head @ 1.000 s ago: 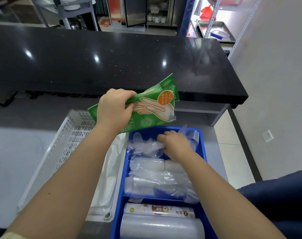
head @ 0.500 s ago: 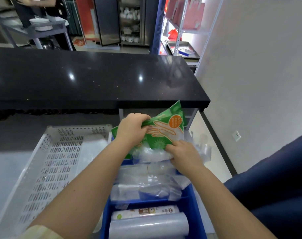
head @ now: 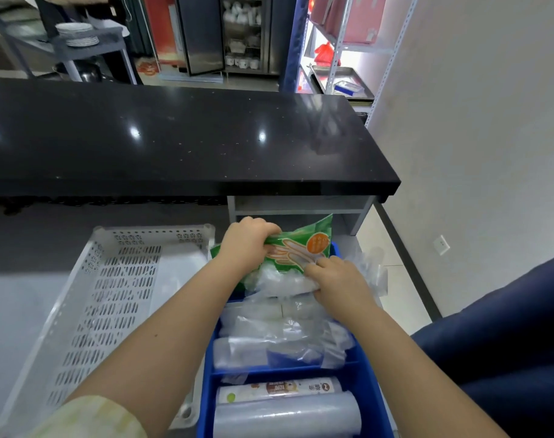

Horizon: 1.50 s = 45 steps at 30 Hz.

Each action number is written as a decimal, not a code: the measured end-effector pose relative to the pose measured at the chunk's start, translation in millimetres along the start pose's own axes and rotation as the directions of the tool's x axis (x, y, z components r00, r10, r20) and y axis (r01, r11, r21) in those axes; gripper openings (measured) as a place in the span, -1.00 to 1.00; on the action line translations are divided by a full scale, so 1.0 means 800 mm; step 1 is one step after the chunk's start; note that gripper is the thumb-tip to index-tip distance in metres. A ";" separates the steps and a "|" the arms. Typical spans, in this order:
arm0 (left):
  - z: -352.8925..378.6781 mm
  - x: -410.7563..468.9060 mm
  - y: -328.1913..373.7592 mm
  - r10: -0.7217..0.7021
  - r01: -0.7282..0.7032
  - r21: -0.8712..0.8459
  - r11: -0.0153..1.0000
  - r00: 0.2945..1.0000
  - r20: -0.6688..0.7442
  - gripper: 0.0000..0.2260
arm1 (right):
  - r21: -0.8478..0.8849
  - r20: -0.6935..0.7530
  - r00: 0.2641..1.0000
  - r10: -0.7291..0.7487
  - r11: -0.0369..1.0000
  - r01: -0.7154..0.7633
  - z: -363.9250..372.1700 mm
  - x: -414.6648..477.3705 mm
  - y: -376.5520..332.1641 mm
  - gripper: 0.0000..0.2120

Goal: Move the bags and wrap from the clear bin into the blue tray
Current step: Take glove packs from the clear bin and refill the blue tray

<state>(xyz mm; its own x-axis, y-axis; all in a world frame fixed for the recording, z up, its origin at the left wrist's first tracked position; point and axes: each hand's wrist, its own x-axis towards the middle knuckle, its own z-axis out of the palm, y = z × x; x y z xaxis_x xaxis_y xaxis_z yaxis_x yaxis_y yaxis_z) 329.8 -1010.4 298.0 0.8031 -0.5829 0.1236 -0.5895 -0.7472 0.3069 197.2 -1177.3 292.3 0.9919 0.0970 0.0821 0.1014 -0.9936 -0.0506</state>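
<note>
My left hand [head: 247, 245] grips a green packet of disposable gloves [head: 304, 248] at the far end of the blue tray [head: 369, 384]. My right hand [head: 339, 284] presses down on clear plastic bags [head: 279, 281] just below the packet, its fingertips against the packet's lower edge. More clear bags [head: 282, 339] fill the tray's middle section. Two rolls of wrap [head: 285, 415] lie in the near section. The perforated clear bin [head: 111, 305] stands to the left, with a thin clear sheet [head: 174, 279] lying inside it.
A glossy black counter [head: 174, 137] runs across behind the bin and tray. A white wall [head: 475, 153] and a dark blue seat [head: 506, 343] are on the right. Metal shelves [head: 342, 58] and a cabinet stand in the background.
The green packet came down from above the tray to its far end. My right hand shifted up to the packet's lower edge. The camera view tilted upward.
</note>
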 end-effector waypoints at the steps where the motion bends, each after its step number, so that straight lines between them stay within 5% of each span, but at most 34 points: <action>1: 0.003 0.001 0.001 0.005 -0.006 0.050 0.999 1.000 0.024 -0.63 | 0.001 -0.009 1.000 -0.005 1.000 0.005 0.000 0.001 0.000 -0.77; 5: 0.006 -0.002 -0.003 -0.012 0.012 0.120 0.993 1.000 0.003 -0.54 | 0.023 -0.014 1.000 -0.009 1.000 0.009 0.007 0.010 0.000 -0.71; 10: -0.032 -0.026 -0.029 -0.071 0.055 -0.056 0.997 0.940 -0.333 -0.70 | 0.036 -0.003 0.998 -0.065 0.997 0.065 0.030 0.050 -0.014 -0.59; 13: -0.037 -0.052 -0.034 -0.063 -0.006 -0.165 0.986 0.912 -0.405 -0.80 | 0.093 0.039 0.995 -0.094 0.992 0.090 0.051 0.069 -0.027 -0.57; 16: -0.004 -0.077 -0.024 -0.006 -0.024 -0.201 0.979 0.989 -0.147 -0.86 | 0.189 0.012 0.996 -0.088 0.978 0.084 0.068 0.068 -0.030 -0.59; 19: 0.034 -0.086 -0.013 0.006 0.005 -0.102 0.995 0.994 0.108 -0.78 | 0.238 0.066 0.997 -0.038 0.971 0.021 0.067 0.070 -0.020 -0.69; 22: 0.049 -0.088 -0.014 -0.008 0.012 -0.019 1.000 0.984 0.181 -0.71 | 0.348 0.155 0.987 -0.041 0.937 -0.015 0.062 0.060 0.009 -0.71; 26: 0.058 -0.095 -0.018 -0.042 0.034 0.034 0.999 0.961 0.273 -0.62 | 0.351 -0.037 0.994 -0.099 0.930 0.106 0.064 0.030 0.036 -0.80; 31: 0.066 -0.097 -0.010 -0.099 0.047 0.135 0.990 0.906 0.411 -0.56 | 0.313 0.352 0.934 0.053 0.934 -0.171 0.064 0.037 0.027 -0.84; 36: 0.051 -0.093 -0.007 -0.093 0.074 0.063 0.995 0.908 0.408 -0.64 | 0.278 0.480 0.876 0.032 0.942 -0.187 0.045 0.046 0.030 -0.79; 40: 0.022 -0.098 -0.002 -0.048 0.049 0.001 0.999 0.980 0.195 -0.69 | 0.239 0.251 0.967 0.052 0.964 -0.114 0.015 0.047 0.028 -0.76; 45: -0.024 -0.108 -0.009 -0.114 0.117 0.043 0.992 0.992 -0.056 -0.73 | 0.257 -0.033 0.990 -0.140 0.956 0.144 -0.015 0.071 -0.029 -0.76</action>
<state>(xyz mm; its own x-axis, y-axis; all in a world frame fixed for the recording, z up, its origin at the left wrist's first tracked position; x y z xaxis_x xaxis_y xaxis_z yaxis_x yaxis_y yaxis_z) 266.3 -948.8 303.5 0.8688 -0.4747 0.1408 -0.4949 -0.8231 0.2787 250.1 -1149.4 310.0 0.9649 0.2332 0.1208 0.2591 -0.9204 -0.2928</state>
